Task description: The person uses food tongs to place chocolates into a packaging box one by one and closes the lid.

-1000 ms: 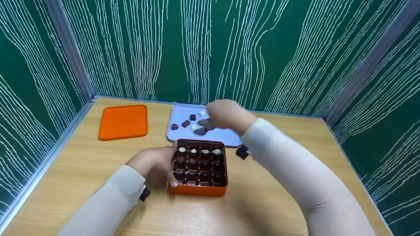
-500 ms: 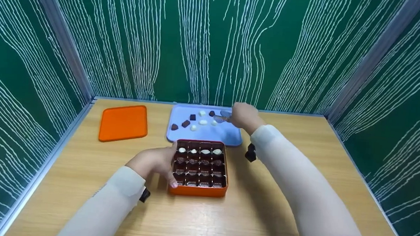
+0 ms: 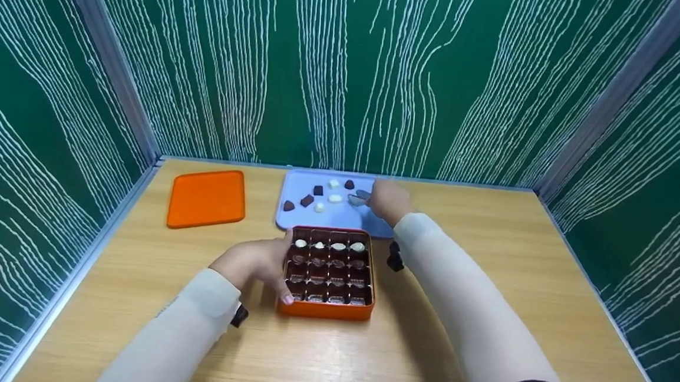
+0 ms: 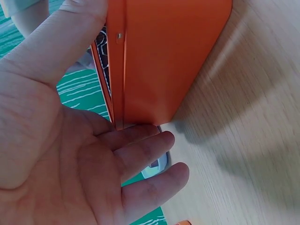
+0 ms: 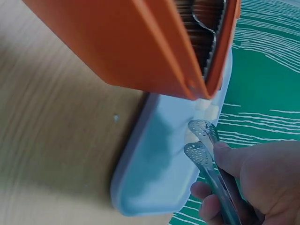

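Observation:
My left hand [image 3: 256, 261] holds the left side of an orange chocolate box [image 3: 327, 311], thumb at its front corner and forefinger near its back corner. White chocolates [image 3: 338, 246] fill the box's back row, dark chocolates [image 3: 318, 262] the second; the two front rows show bare dark insert. Over the right part of the light blue tray [image 3: 338, 220], my right hand [image 3: 391, 200] grips metal tongs [image 5: 218, 185]. Their perforated tips are slightly apart beside a white chocolate [image 5: 189, 136] in the right wrist view; whether they touch it cannot be told.
Several loose dark and white chocolates, including a dark square one [image 3: 318, 190], lie on the tray's left and middle. An orange lid [image 3: 206, 199] lies at the back left of the wooden table [image 3: 318, 361]. Green walls [image 3: 376, 81] close off the back and sides.
The tongs have swung from over the middle of the tray to its right part, then lowered slightly towards the tray. My left hand and the box keep their places.

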The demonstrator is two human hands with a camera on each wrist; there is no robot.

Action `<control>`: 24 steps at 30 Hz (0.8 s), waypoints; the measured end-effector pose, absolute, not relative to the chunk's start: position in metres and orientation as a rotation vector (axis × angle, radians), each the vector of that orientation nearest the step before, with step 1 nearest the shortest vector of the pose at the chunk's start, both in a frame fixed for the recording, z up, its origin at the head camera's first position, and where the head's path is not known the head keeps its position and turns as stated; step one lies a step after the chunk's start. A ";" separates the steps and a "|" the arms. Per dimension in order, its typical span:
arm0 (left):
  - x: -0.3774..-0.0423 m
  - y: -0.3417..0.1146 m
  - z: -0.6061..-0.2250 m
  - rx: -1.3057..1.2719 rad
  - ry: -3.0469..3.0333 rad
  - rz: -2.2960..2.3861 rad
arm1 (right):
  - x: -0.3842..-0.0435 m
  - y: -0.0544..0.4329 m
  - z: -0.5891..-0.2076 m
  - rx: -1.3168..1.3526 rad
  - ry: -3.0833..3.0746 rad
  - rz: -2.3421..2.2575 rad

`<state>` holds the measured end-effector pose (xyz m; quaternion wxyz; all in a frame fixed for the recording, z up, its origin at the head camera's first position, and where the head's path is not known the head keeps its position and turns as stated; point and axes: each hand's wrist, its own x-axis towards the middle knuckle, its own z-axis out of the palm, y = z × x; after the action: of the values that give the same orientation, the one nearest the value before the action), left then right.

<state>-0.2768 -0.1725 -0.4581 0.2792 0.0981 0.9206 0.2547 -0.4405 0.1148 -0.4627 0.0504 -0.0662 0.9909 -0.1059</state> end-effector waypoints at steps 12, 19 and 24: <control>-0.276 -0.175 -0.459 0.272 2.500 0.651 | -0.415 0.137 -0.427 -0.425 2.963 0.035; -0.275 -0.176 -0.459 0.279 2.499 0.663 | -0.407 0.146 -0.413 -0.470 2.913 0.148; -0.274 -0.174 -0.459 0.279 2.501 0.647 | -0.406 0.149 -0.406 -0.438 2.890 0.218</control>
<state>-0.2744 -0.1739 -0.4591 0.2680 0.1035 0.9273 0.2399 -0.4057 0.1490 -0.4064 0.1049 -0.1487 0.9805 0.0738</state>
